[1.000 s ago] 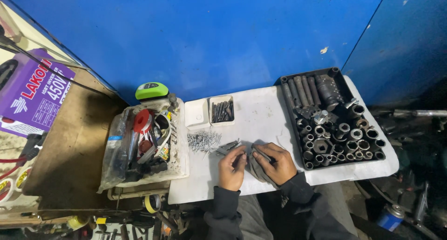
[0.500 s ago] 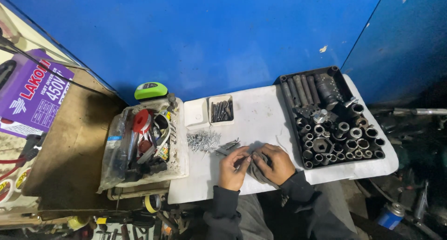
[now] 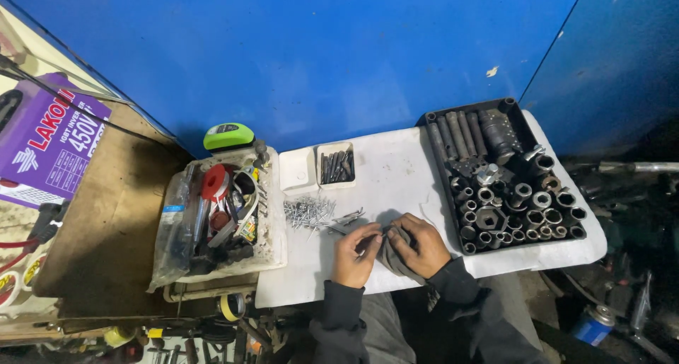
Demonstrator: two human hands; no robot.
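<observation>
My left hand (image 3: 356, 253) and my right hand (image 3: 419, 244) meet over the front of a white work surface (image 3: 396, 180). Between them is a grey rag (image 3: 391, 257), bunched in my right hand, and my left fingers pinch a small metal piece (image 3: 373, 238) against it. Just left of my hands lies a pile of small silver screws (image 3: 311, 212). A small white tray of dark bits (image 3: 336, 165) sits behind that pile.
A black tray of sockets and extension bars (image 3: 506, 177) stands on the right of the surface. A white bin of tools and tape rolls (image 3: 223, 215), with a green tape measure (image 3: 228, 136) behind it, stands to the left. A purple box (image 3: 49, 141) rests at far left. Blue wall behind.
My hands have stayed close together over the rag, with the fingers shifting slightly around the small metal piece. Nothing else on the surface has moved.
</observation>
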